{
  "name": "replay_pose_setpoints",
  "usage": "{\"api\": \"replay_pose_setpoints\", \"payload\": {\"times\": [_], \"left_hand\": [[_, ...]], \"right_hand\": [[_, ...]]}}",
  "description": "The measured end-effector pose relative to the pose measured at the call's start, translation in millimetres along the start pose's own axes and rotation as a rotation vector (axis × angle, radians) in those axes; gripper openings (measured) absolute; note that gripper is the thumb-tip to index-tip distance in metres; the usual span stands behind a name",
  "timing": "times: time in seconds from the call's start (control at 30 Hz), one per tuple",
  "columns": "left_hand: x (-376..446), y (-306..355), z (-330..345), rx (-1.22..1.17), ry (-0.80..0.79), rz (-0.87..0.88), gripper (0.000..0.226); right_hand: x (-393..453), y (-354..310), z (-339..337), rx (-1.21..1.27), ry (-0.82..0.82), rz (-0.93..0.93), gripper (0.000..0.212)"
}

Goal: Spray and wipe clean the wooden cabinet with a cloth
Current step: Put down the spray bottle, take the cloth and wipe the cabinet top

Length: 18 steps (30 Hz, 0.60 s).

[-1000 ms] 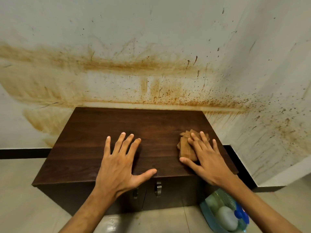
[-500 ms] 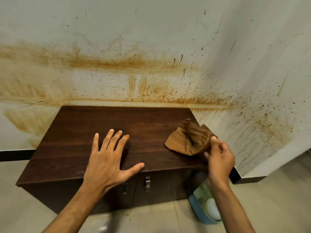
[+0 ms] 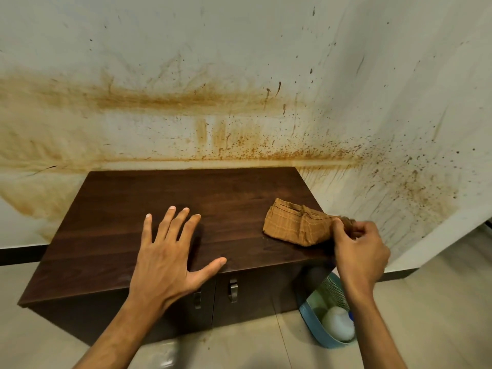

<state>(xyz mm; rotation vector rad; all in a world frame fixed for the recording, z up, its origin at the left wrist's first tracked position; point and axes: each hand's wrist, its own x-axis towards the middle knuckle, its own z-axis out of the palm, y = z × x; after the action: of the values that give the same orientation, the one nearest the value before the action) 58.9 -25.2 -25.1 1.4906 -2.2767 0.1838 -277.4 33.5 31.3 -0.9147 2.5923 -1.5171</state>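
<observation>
A: From the head view, where does the left hand (image 3: 165, 265) sit?

B: Flat and open on the top of the wooden cabinet (image 3: 165, 198), fingers spread, thumb at the front edge. It holds nothing.

A: And the right hand (image 3: 359, 249)?

B: Closed, pinching the right end of the cloth (image 3: 295, 225) between thumb and fingers. That end is bunched inside the grip and partly hidden, a little blurred too.

A: Where is the cloth?

B: At the right end of the cabinet top, near the front corner. It is orange-brown and checked, crumpled, its left part resting on the wood. I cannot tell if the gripped end is lifted clear.

A: Any spray bottle?

B: Hard to say. A blue basket (image 3: 316, 331) stands on the floor just beside the cabinet's right side, cut across by the right forearm. Inside is something white and rounded (image 3: 338, 326) with a bit of blue; I cannot make out what it is.

A: The cabinet front?

B: Two metal handles (image 3: 233, 290), one partly behind the left hand. The wall (image 3: 239, 75) behind is streaked and spattered brown.
</observation>
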Motion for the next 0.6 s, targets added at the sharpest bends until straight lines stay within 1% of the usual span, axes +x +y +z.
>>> {"api": "replay_pose_setpoints", "payload": {"times": [0.07,0.17,0.2,0.23,0.27,0.33,0.4,0.5,0.6], "left_hand": [[0.2,-0.9,0.9,0.004,0.004,0.005,0.11],[0.3,-2.2,1.9,0.008,0.004,0.01,0.111],[0.4,-2.1,1.9,0.007,0.003,0.01,0.11],[0.3,-1.7,1.8,0.007,0.001,0.009,0.11],[0.4,-1.8,1.6,0.007,0.0,0.007,0.11],[0.3,-1.3,1.5,0.01,-0.002,0.005,0.109],[0.4,-1.5,1.6,0.017,-0.001,0.005,0.109],[0.3,-1.2,2.1,0.015,0.002,0.006,0.109],[1.2,-0.9,2.3,0.018,-0.003,0.005,0.109]], "right_hand": [[-5.6,-20.2,8.6,-0.135,0.062,-0.278,0.028],[-20.7,-28.8,35.9,-0.321,0.021,-0.661,0.024],[-27.9,-26.5,46.1,-0.4,-0.013,-0.752,0.024],[-35.8,-23.3,55.6,-0.48,-0.046,-0.802,0.024],[-42.9,-20.3,63.5,-0.548,-0.08,-0.823,0.023],[-49.4,-18.7,71.0,-0.604,-0.114,-0.817,0.022],[-47.9,-21.6,71.5,-0.581,-0.093,-0.796,0.019],[-47.4,-19.8,65.6,-0.502,-0.027,-0.814,0.016],[-56.0,-15.1,63.2,-0.554,-0.138,-0.836,0.018]]}}
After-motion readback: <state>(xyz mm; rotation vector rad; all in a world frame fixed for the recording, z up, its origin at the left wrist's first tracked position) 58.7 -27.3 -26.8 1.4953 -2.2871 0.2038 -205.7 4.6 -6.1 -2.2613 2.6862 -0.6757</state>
